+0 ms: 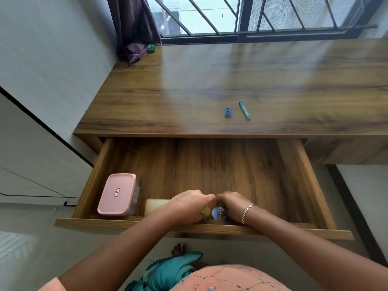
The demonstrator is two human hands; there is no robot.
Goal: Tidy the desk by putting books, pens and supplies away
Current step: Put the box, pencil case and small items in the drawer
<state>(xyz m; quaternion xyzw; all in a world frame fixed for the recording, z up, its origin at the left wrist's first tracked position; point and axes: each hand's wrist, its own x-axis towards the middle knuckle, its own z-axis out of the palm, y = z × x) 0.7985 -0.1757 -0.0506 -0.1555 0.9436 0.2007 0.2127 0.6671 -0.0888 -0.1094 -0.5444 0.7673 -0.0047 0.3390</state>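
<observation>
Sharpener (228,112) and green stick (244,110) lay loose on the counter (189,91), side by side and just apart, right of centre and near its front edge. Both sat well beyond the hands, up and slightly to the right, so the right hand (233,203) was the nearer for a reach. The stick's long axis ran roughly front to back, its far end leaning a little left; the sharpener lay much the same way.

Low in the open drawer (304,175), by its front wall, the left hand (190,203) was curled over a yellow item (206,211) and looked to grip it. The right hand was curled round a small round container (218,213) with a labelled lid. The two hands met at the knuckles.

A pink-lidded box (117,194) and a cream block (155,205) filled the drawer's front left. Bare drawer floor behind and right of the hands left room for setting things down, and nothing stood close around the two supplies on the counter.
</observation>
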